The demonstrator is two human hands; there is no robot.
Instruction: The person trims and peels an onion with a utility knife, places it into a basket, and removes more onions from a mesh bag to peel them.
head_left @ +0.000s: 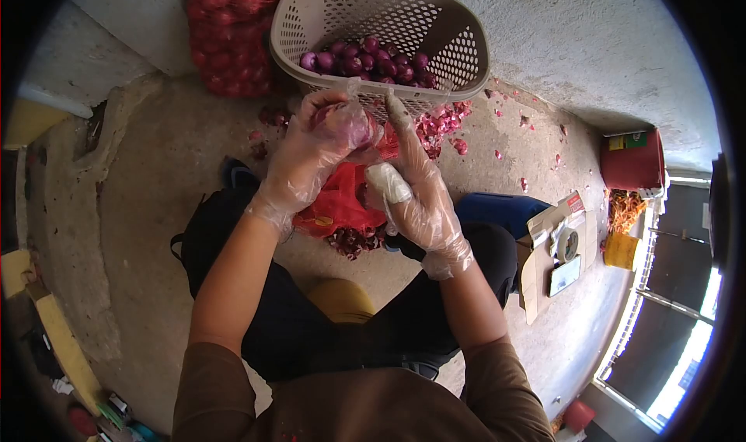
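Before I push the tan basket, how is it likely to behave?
The basket should hold its shape, since its perforated walls look like moulded plastic. It is probably fairly light for its size, as the onions seem to fill only part of it. Those round, loose onions may roll if it tips.

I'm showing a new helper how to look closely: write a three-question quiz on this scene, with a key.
1. True or false: the left hand and the right hand both wear clear plastic gloves.
2. From the wearer's view, where is the bulging net bag relative to the basket? A) right B) left C) inside
3. Fill in: the tape roll lies on ____.

Key: 1. True. 2. B. 3. Cardboard.
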